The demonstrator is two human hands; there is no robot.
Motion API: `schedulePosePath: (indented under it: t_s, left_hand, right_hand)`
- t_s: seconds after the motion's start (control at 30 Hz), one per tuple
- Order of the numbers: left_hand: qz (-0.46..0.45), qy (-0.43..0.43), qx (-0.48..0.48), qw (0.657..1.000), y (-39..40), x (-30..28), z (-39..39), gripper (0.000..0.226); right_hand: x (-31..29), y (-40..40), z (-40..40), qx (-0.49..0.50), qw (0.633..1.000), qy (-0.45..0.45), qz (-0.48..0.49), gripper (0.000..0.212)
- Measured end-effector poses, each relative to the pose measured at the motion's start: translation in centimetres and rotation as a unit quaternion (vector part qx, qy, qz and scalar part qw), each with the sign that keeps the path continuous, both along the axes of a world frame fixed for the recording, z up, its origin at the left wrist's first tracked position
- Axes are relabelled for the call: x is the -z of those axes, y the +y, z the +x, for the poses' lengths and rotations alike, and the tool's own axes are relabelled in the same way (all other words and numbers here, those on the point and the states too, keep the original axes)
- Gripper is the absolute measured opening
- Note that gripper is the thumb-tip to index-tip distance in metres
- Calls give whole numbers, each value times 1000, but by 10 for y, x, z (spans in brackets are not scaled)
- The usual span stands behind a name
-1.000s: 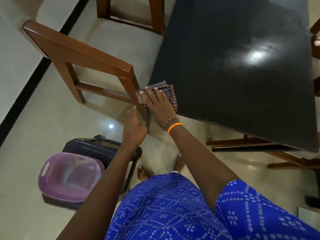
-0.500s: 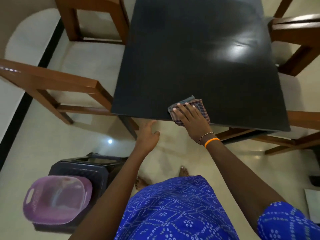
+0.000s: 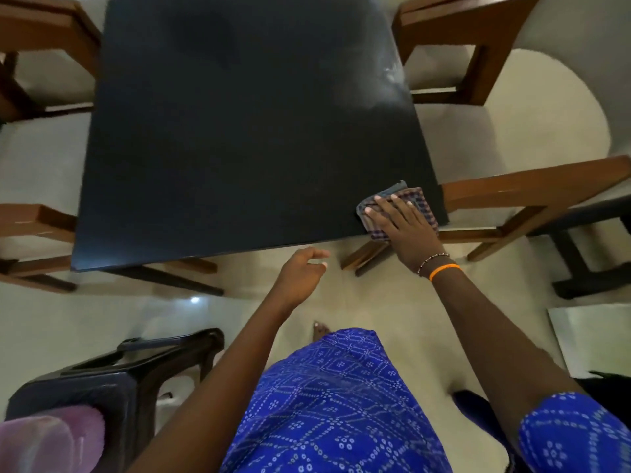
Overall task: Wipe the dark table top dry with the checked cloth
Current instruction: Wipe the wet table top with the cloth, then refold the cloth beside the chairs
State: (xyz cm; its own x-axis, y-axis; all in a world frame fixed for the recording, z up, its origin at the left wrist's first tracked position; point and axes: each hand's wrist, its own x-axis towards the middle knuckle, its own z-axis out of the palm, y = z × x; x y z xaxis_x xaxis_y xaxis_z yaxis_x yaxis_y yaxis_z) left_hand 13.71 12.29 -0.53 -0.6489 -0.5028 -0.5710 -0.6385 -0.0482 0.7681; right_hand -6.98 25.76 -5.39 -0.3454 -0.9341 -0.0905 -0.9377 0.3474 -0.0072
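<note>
Dark table top (image 3: 239, 131), right hand (image 3: 403, 227) flat on checked cloth (image 3: 418, 203), pink basket (image 3: 47, 442) contents unclear

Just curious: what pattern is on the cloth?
Checked, in dull purple and grey, on the cloth under the right hand; head view.

The right hand (image 3: 401, 227) lies flat, palm down, right of the frame's centre, its fingers (image 3: 382, 208) spread and pointing toward the upper left. It presses on folded cloth rather than closing a grip around it. A beaded bracelet (image 3: 432, 261) and an orange band (image 3: 444, 270) ring the right wrist. The right arm runs straight down to the lower right, ending in a blue patterned sleeve (image 3: 573, 438). The left hand (image 3: 300, 278) hangs in the air at mid-frame, loosely cupped, fingers curled toward the right, holding nothing. Its bare arm slants down to the lower left of centre.
</note>
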Motion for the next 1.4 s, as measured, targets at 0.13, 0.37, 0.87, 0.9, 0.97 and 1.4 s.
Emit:
schedulePosePath:
  t_s: [0.13,0.37,0.87,0.9,0.97,1.4]
  left_hand:
    - [-5,-7,19,1000,7,1,-9,26]
    - [11,-11,-16,1000,2,6,7,28]
    - [144,-23,-306,941,-76,12,112,47]
    - [141,-24,-311,939,-84,11,122,49]
    - [137,-21,-316,939,-96,8,141,51]
    - [134,-3,-420,898,-189,25,288,39]
  right_hand:
    - [-5,21,-34,-21,999,14,30,76]
    - [-8,47,-59,15,998,23,50,76]
    - [5,-165,165,-102,993,-59,3,62]
    - [5,-186,186,-114,991,-63,8,62]
    - [1,-220,222,-135,988,-68,17,61]
    - [4,-343,350,-223,973,-41,44,64]
